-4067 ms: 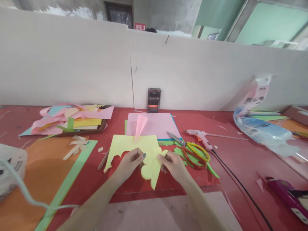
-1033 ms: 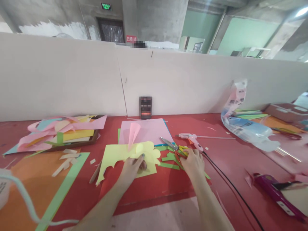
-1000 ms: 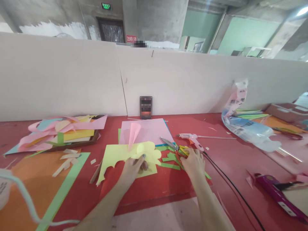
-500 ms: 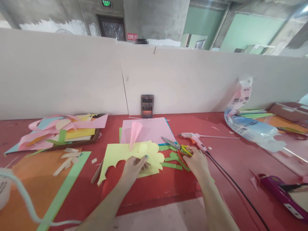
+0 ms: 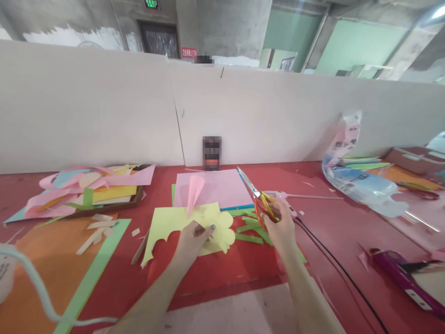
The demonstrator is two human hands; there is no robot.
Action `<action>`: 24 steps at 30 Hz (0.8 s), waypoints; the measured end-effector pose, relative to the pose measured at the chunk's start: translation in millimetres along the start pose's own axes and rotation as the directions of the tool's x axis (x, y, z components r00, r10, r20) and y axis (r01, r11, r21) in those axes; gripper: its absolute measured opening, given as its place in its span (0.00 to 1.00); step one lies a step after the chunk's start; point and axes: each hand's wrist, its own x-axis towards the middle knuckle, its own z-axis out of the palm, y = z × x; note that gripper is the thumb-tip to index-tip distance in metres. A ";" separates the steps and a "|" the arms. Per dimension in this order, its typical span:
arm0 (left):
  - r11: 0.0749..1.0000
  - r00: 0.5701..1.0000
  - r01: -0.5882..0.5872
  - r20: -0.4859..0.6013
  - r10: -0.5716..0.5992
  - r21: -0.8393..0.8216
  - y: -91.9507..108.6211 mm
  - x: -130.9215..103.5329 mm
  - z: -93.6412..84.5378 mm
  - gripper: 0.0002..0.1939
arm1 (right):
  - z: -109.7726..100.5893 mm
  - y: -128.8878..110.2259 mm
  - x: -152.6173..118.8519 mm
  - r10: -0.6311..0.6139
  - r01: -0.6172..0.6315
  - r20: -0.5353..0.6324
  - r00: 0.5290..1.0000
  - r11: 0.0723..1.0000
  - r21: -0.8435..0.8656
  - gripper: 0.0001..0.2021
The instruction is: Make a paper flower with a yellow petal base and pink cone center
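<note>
The work in hand looks to be the readying of the scissors for trimming: the right hand (image 5: 283, 227) has its fingers curled about the red and yellow handles of the scissors (image 5: 248, 182), whose blades point away from the person, over the near edge of the pink sheet (image 5: 215, 188). The left hand (image 5: 191, 239) pinches the scalloped yellow cut-out (image 5: 225, 227) between thumb and fingers, above the larger yellow sheet (image 5: 163, 218). Green scraps (image 5: 252, 236) lie between the cut-out and the right hand, and the glue gun (image 5: 282, 198) sits just beyond that hand. If more trimming is meant, the next move calls for settling the handles in the grip, turning the blades toward the paper and lifting the cut-out away from the sheet beneath. Whether thumb and fingers are properly through the loops, I cannot tell.
</note>
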 end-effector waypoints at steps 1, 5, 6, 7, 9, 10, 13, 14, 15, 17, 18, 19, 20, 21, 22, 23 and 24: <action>1.000 1.000 0.000 -0.006 0.001 0.018 -1.0 0.4 -0.2 0.14 | 2.6 -1.5 -0.8 0.031 -0.033 0.018 0.999 0.992 0.120 0.25; 0.999 1.000 0.007 -0.015 -0.006 0.042 1.1 0.1 -0.5 0.13 | 13.8 -10.6 -10.5 0.148 -0.198 0.150 0.978 0.890 0.411 0.25; 1.000 1.000 -0.007 -0.002 0.007 0.015 2.8 -0.4 -0.5 0.13 | 16.0 -14.3 -14.2 0.158 -0.216 0.168 0.973 0.877 0.430 0.23; 1.000 1.000 -0.022 0.014 0.022 -0.018 4.6 -0.9 -0.4 0.13 | 17.9 -18.4 -18.0 0.171 -0.241 0.194 0.966 0.867 0.435 0.20; 0.997 0.998 -0.040 0.041 0.043 -0.071 7.4 -1.8 -0.5 0.14 | 20.5 -27.2 -24.9 0.169 -0.292 0.303 0.938 0.857 0.424 0.17; 0.996 0.998 -0.039 0.048 0.043 -0.084 8.3 -2.3 -0.6 0.15 | 21.4 -31.4 -27.6 0.163 -0.303 0.345 0.924 0.863 0.404 0.17; 0.994 0.997 -0.034 0.072 0.042 -0.107 8.9 -3.6 -1.1 0.17 | 24.4 -40.7 -33.0 0.152 -0.301 0.406 0.901 0.893 0.335 0.19; 0.993 0.995 -0.038 0.083 0.047 -0.114 8.9 -4.0 -1.2 0.17 | 25.6 -42.6 -34.3 0.131 -0.289 0.431 0.893 0.901 0.324 0.21; 0.992 0.994 -0.042 0.093 0.053 -0.121 9.1 -4.6 -1.2 0.17 | 27.0 -44.1 -35.5 0.112 -0.274 0.448 0.887 0.909 0.315 0.22; 0.991 0.992 -0.046 0.107 0.060 -0.128 10.0 -5.9 -1.1 0.17 | 29.6 -46.3 -37.9 0.089 -0.237 0.444 0.891 0.928 0.288 0.23; 0.991 0.992 -0.041 0.113 0.056 -0.126 10.6 -6.7 -0.8 0.16 | 30.6 -47.2 -38.9 0.088 -0.221 0.430 0.899 0.937 0.269 0.23; 0.992 0.991 -0.033 0.121 0.047 -0.120 11.2 -7.5 -0.5 0.16 | 31.4 -48.1 -39.7 0.089 -0.209 0.416 0.905 0.945 0.251 0.23; 0.994 0.991 -0.021 0.132 0.036 -0.110 11.6 -8.1 0.0 0.16 | 31.9 -48.8 -40.3 0.087 -0.198 0.410 0.908 0.951 0.237 0.22; 0.995 0.990 -0.008 0.138 0.022 -0.099 11.6 -8.7 0.6 0.16 | 32.1 -49.2 -40.7 0.081 -0.189 0.411 0.908 0.955 0.229 0.22; 0.996 0.990 0.003 0.137 0.010 -0.090 11.3 -9.0 1.2 0.16 | 32.1 -49.3 -40.8 0.071 -0.179 0.420 0.905 0.958 0.225 0.21; 0.997 0.992 0.006 0.123 0.004 -0.081 10.6 -9.0 1.7 0.16 | 31.7 -49.0 -40.8 0.060 -0.171 0.431 0.900 0.960 0.223 0.20; 0.997 0.996 0.000 0.093 0.007 -0.073 9.9 -8.8 1.9 0.16 | 31.1 -48.4 -40.7 0.050 -0.164 0.443 0.895 0.961 0.223 0.19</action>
